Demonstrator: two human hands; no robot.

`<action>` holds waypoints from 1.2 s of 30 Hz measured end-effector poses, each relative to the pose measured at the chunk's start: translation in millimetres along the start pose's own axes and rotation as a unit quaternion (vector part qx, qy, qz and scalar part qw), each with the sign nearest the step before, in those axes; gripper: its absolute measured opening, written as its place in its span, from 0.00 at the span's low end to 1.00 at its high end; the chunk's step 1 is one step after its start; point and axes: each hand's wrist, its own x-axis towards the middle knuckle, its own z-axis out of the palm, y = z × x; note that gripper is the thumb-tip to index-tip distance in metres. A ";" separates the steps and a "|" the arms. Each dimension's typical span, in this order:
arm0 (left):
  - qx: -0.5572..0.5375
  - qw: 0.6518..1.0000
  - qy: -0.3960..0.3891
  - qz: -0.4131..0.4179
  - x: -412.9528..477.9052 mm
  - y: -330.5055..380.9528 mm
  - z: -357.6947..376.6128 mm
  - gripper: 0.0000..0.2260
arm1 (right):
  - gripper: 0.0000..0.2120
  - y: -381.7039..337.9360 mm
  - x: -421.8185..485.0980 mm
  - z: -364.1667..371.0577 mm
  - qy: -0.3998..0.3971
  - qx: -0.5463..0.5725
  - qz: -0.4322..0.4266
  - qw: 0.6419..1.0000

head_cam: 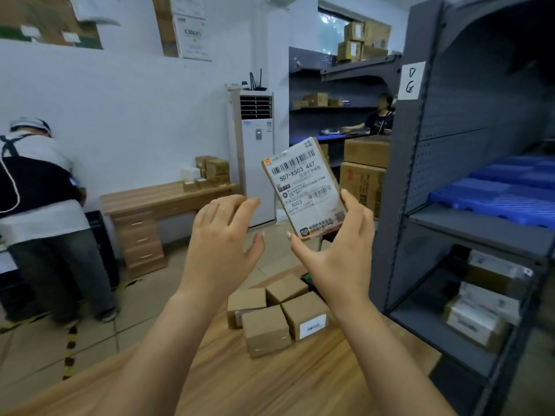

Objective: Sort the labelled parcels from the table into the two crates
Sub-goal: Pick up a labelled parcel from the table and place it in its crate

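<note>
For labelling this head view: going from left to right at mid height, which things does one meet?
Person in apron, wooden desk, left hand, labelled parcel, grey shelf rack.

Single view, head-worn, wide-angle. The camera stands at the near edge of the wooden table [270, 385], above it, facing forward and somewhat down across its top. Both forearms enter from the bottom of the frame over the table. The left hand [222, 235] and right hand [339, 250] are close to the lens, raised over the table's far end. The labelled parcel [303, 187] in the right hand is near enough that its large print reads. Grey shelving [450, 163] rises just right of the table, bowed by the lens. A desk [162, 199] and white wall [120, 115] lie beyond the table's far left, well apart.
</note>
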 end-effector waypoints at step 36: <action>-0.538 0.759 -0.142 0.339 -243.0 286.6 -178.2 0.20 | 0.45 -193.7 -361.7 -365.5 0.293 -0.478 0.265 0.784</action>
